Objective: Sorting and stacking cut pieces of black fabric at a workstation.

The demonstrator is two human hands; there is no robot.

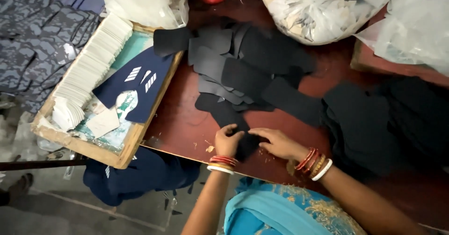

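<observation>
Left hand point(228, 141) and right hand point(276, 144) – both grips pinched on black fabric piece point(243, 144) at near edge of counter point(182, 122), pressing it flat. Cut-piece pile point(248, 66) mid-counter, within reach. Wooden tray point(117, 158) overhangs left edge – card stack point(91, 64) inside.

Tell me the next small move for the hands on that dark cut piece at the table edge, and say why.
Probably lift the dark fabric piece clear of the heap. Both hands already pinch it, the left hand at its near edge, the right hand flat beside it, and its far end runs under the pile of dark pieces on the table.
</observation>
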